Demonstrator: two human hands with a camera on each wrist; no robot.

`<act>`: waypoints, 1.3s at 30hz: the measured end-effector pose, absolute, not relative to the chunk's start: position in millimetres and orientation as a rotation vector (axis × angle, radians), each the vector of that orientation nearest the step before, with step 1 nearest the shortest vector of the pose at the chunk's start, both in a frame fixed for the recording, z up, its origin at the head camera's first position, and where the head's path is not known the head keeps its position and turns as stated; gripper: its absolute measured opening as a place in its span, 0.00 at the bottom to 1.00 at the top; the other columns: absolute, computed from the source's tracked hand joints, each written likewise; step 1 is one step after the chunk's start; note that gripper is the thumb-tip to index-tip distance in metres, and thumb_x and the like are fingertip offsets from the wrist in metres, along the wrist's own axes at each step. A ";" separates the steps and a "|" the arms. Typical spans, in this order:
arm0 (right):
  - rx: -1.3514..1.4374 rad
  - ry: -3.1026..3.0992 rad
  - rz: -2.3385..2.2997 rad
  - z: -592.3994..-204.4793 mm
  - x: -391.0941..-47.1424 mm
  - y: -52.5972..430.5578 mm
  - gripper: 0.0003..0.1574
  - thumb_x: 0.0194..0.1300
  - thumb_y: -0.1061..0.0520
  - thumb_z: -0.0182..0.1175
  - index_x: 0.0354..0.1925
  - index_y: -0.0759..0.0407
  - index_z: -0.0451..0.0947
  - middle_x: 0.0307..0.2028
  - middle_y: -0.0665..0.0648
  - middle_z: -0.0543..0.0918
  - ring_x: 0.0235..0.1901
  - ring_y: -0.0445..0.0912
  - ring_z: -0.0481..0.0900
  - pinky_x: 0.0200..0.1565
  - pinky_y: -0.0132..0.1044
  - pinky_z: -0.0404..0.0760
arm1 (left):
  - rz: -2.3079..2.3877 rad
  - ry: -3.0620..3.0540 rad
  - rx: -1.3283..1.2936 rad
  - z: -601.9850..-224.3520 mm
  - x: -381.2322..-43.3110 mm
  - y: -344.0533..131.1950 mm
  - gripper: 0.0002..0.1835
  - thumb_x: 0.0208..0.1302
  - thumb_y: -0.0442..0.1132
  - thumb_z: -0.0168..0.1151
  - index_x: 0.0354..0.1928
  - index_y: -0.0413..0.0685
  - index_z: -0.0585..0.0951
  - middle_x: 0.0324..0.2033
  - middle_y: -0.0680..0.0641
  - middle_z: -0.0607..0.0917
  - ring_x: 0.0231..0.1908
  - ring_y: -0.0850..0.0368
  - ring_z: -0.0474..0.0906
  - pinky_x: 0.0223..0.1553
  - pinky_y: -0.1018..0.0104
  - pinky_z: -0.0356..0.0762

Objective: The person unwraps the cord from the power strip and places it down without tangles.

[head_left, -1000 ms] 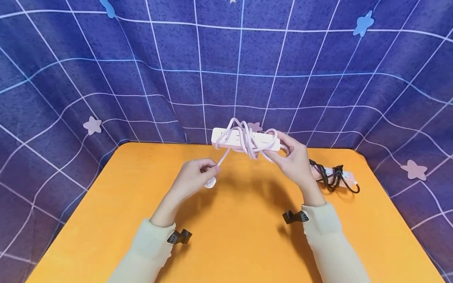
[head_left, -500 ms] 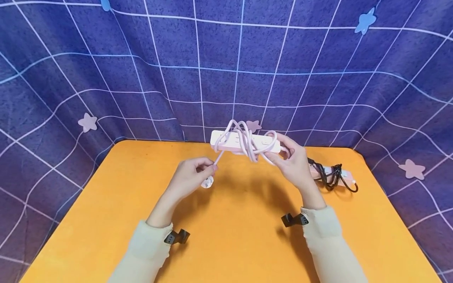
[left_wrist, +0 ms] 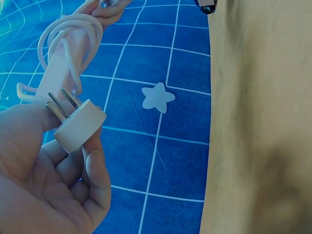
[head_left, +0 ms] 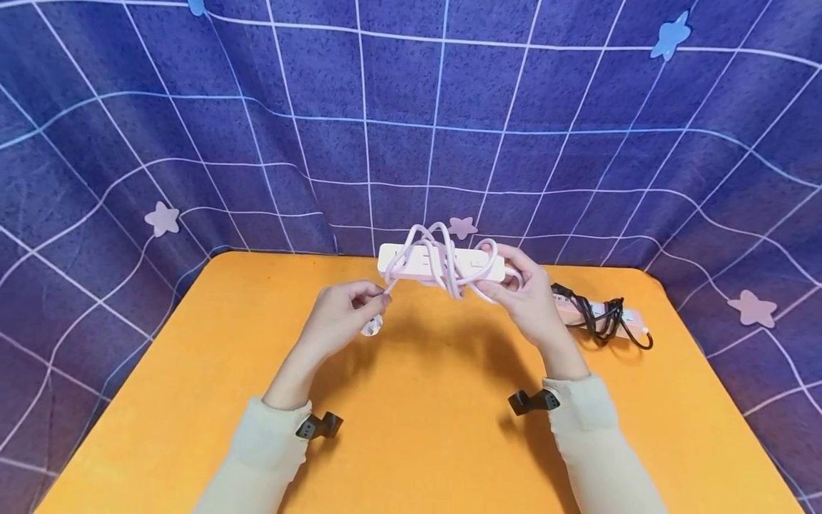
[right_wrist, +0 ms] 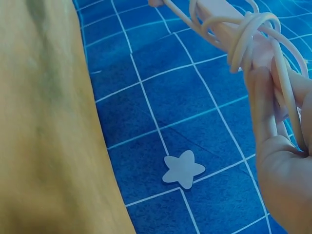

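A white and pink power strip (head_left: 411, 262), its pale pink cord (head_left: 449, 268) looped loosely around it, is held above the table. My right hand (head_left: 529, 300) grips the strip's right end between thumb and fingers; the right wrist view shows loops of cord (right_wrist: 253, 34) beside those fingers. Near the strip's left end my left hand (head_left: 337, 318) pinches the cord close to its plug (head_left: 372, 326). In the left wrist view the white plug (left_wrist: 80, 126) sticks out past the thumb, its metal prongs pointing up and left.
A second pink power strip (head_left: 632, 323), wrapped in black cord (head_left: 600, 325), lies at the right on the orange table (head_left: 411, 428). Behind the table hangs a blue grid-patterned curtain (head_left: 398, 157) with stars.
My left hand has shifted slightly left and up with the plug, closer to the strip's left end. The strip has moved slightly left and down in view; both grips look the same.
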State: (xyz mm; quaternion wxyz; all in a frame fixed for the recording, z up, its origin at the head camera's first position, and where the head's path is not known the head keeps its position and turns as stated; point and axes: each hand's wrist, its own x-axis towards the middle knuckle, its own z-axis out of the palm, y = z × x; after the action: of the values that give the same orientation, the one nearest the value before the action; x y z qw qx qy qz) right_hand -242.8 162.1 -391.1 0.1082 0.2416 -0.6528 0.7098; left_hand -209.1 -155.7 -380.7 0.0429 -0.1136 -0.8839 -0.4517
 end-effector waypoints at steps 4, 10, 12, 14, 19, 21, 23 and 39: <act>0.709 -1.924 2.148 -392.4 -241.1 162.3 0.36 0.58 0.79 0.70 0.64 0.65 0.78 0.58 0.56 0.83 0.43 0.42 0.86 0.41 0.33 0.88 | -1.359 -2.712 -0.357 -380.8 -210.1 -156.3 0.07 0.72 0.49 0.68 0.41 0.57 0.91 0.26 0.57 0.89 0.29 0.59 0.83 0.36 0.61 0.76; 0.735 -1.959 2.189 -390.3 -241.3 162.4 0.34 0.59 0.79 0.69 0.61 0.62 0.75 0.62 0.57 0.79 0.45 0.45 0.88 0.44 0.36 0.89 | -1.350 -2.709 -0.326 -379.1 -212.0 -158.5 0.07 0.72 0.49 0.68 0.42 0.58 0.91 0.27 0.57 0.89 0.29 0.58 0.83 0.35 0.61 0.76; 0.728 -1.954 2.187 -388.2 -242.1 162.4 0.35 0.60 0.79 0.69 0.61 0.61 0.74 0.62 0.58 0.80 0.46 0.45 0.87 0.44 0.36 0.89 | -1.347 -2.706 -0.328 -377.8 -213.0 -158.4 0.07 0.72 0.49 0.68 0.41 0.58 0.91 0.26 0.57 0.88 0.29 0.57 0.83 0.35 0.61 0.76; 0.718 -1.948 2.183 -386.4 -242.4 162.4 0.36 0.59 0.80 0.69 0.62 0.62 0.74 0.60 0.58 0.80 0.46 0.45 0.87 0.44 0.36 0.89 | -1.344 -2.700 -0.334 -376.8 -213.8 -158.0 0.07 0.72 0.49 0.68 0.41 0.59 0.91 0.26 0.57 0.88 0.29 0.57 0.83 0.35 0.60 0.76; 0.682 -1.948 2.206 -386.2 -241.5 163.4 0.36 0.59 0.80 0.69 0.62 0.62 0.74 0.61 0.58 0.80 0.44 0.44 0.87 0.42 0.36 0.89 | -1.342 -2.699 -0.357 -375.3 -213.1 -157.3 0.07 0.72 0.49 0.68 0.40 0.59 0.91 0.26 0.58 0.88 0.29 0.57 0.84 0.34 0.60 0.76; 0.663 -1.961 2.225 -388.0 -241.0 163.6 0.35 0.59 0.80 0.68 0.61 0.60 0.74 0.63 0.57 0.79 0.43 0.44 0.88 0.42 0.37 0.90 | -1.338 -2.706 -0.356 -375.7 -212.2 -158.3 0.07 0.72 0.50 0.68 0.40 0.60 0.90 0.26 0.58 0.88 0.29 0.57 0.83 0.34 0.60 0.76; 0.653 -1.972 2.247 -390.2 -240.4 163.0 0.35 0.59 0.80 0.68 0.59 0.58 0.74 0.65 0.57 0.78 0.43 0.45 0.88 0.42 0.38 0.90 | -1.331 -2.713 -0.348 -376.1 -210.5 -160.0 0.07 0.72 0.51 0.68 0.39 0.62 0.90 0.26 0.58 0.87 0.29 0.56 0.83 0.34 0.59 0.76; 0.719 -1.935 2.109 -390.7 -239.1 161.2 0.33 0.58 0.75 0.75 0.59 0.59 0.76 0.62 0.57 0.81 0.47 0.45 0.86 0.42 0.36 0.89 | -1.340 -2.717 -0.342 -373.7 -207.2 -162.7 0.08 0.73 0.52 0.67 0.40 0.61 0.90 0.26 0.57 0.88 0.29 0.56 0.83 0.34 0.60 0.76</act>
State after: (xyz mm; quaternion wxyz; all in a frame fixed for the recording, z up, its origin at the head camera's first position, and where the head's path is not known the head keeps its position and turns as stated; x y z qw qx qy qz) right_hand -239.1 161.2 -390.7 0.0952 0.2424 -0.6528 0.7113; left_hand -207.2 -162.7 -373.7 0.0464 -0.1120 -0.8903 -0.4389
